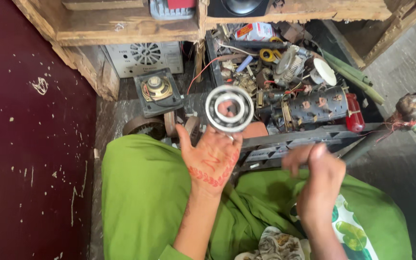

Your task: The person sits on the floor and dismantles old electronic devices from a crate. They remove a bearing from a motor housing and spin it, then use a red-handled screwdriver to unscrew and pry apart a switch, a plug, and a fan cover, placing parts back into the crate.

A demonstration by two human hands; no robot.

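Head camera, looking down at a seated person's lap, covered in bright green cloth [140, 192]. Nearest, toward the right, the right hand [314, 178] hangs over the lap with its fingers curled; it is blurred, and whether it holds anything cannot be told. Just left of it and a little farther, the left hand [213, 154], palm up with a reddish pattern on the skin, pinches a round steel ball bearing [229, 108] by its lower rim, fingertips closed on it and the ring held upright, facing the camera. Beyond the hands sits a dark crate [309, 137] heaped with motor parts, wires and a red-capped cylinder [354, 113]. To its left, on the floor, a small square loudspeaker [157, 91] lies face up, with a grey metal box [143, 58] behind it under a rough wooden bench [121, 29]. A dark red wall [25, 144] fills the far left. The hold looks light: only the rim is pinched, so the bearing could slip and fall into the crate's clutter or roll away across the floor.
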